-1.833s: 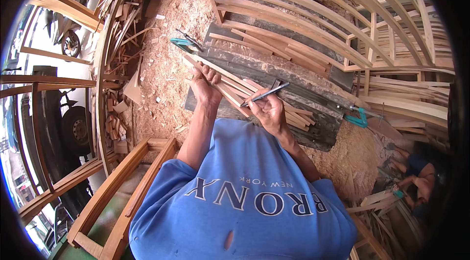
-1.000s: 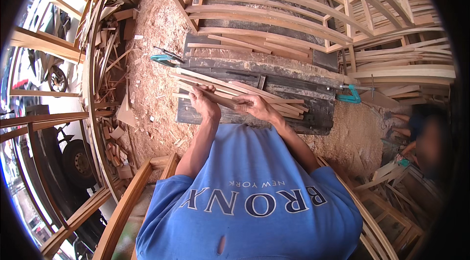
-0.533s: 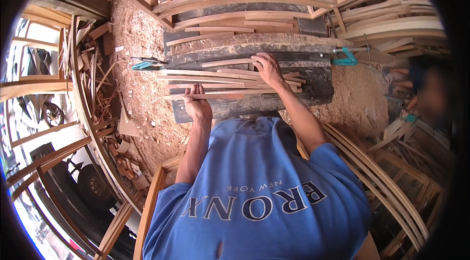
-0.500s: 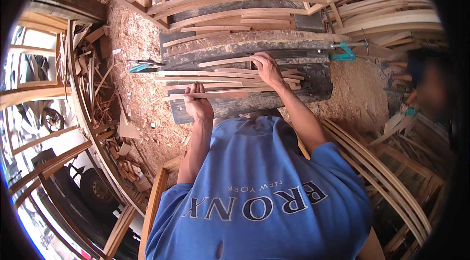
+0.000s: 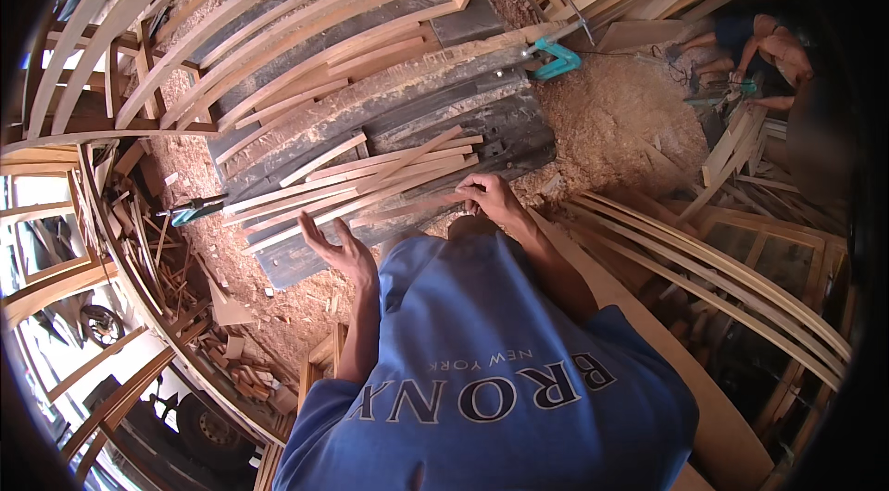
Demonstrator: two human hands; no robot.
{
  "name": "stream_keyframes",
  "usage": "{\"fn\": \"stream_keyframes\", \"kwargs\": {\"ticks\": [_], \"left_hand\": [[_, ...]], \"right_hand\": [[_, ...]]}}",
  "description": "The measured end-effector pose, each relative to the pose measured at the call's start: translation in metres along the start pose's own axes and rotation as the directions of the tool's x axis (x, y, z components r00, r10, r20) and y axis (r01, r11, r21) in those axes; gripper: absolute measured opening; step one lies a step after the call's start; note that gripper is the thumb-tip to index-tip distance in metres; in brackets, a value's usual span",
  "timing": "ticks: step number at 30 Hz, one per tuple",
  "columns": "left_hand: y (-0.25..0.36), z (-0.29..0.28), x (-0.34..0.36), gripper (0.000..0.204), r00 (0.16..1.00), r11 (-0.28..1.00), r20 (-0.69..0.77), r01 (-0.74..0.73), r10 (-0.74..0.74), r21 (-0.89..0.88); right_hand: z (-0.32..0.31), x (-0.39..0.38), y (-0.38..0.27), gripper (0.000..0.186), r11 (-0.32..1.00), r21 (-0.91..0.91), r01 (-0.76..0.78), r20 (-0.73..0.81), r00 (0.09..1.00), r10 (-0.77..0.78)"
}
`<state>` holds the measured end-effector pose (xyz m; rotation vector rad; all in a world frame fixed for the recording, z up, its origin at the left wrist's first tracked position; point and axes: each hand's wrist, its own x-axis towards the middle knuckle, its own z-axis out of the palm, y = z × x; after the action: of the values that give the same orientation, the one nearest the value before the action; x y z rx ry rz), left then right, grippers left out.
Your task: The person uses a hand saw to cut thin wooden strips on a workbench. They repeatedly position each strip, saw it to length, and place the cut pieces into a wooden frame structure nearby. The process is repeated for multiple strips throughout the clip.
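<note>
My right hand (image 5: 491,197), at the near edge of a dark workbench (image 5: 301,271), pinches the right end of a thin wooden strip (image 5: 407,211). The strip reaches leftward, slightly blurred. My left hand (image 5: 335,248) is open, its fingers apart, beside the left end of that strip and holding nothing. Just beyond both hands lies a loose bundle of pale wooden strips (image 5: 347,182), with one strip slanting across the others. A shorter strip (image 5: 324,159) rests behind the bundle.
Teal clamps sit at the bench's right (image 5: 556,58) and left (image 5: 197,211) ends. Curved wooden frames (image 5: 306,14) stand at the far side. Shavings (image 5: 639,125) cover the floor. A co-worker (image 5: 773,51) is at the far right. Long curved slats (image 5: 704,278) lie to my right.
The view has turned, so the bench now slants. My left hand has let go of a strip and opened. My right hand has come nearer my body and now holds a strip there.
</note>
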<state>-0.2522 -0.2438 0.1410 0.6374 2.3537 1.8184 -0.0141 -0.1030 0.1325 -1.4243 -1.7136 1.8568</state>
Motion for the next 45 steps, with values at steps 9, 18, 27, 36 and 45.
{"fn": "stream_keyframes", "kwargs": {"ticks": [9,18,27,36,45], "left_hand": [[0.016,0.066,-0.100,0.030,0.529,0.889,0.846,-0.358,-0.058,0.286],[0.035,0.080,-0.174,0.043,0.818,0.904,0.467,0.139,-0.335,0.404],[0.093,0.105,-0.172,0.028,0.969,0.948,0.245,-0.095,0.019,0.303],[0.106,0.267,-0.180,0.025,0.497,0.841,0.747,-0.519,0.443,-0.154],[0.022,0.359,-0.196,0.030,0.200,0.575,0.941,-0.818,0.272,0.008]], "right_hand": [[-0.035,0.016,0.043,0.019,0.860,-0.271,0.433,0.144,0.901,-0.409],[-0.179,0.047,0.090,0.037,0.166,-0.872,0.460,0.341,0.815,-0.468],[-0.255,-0.003,0.120,0.047,0.449,-0.799,0.400,0.314,0.915,-0.255],[-0.347,-0.199,0.210,0.046,0.869,-0.448,-0.212,-0.340,0.939,0.054],[-0.306,-0.212,0.132,0.045,0.917,0.064,-0.393,-0.311,0.865,0.393]]}}
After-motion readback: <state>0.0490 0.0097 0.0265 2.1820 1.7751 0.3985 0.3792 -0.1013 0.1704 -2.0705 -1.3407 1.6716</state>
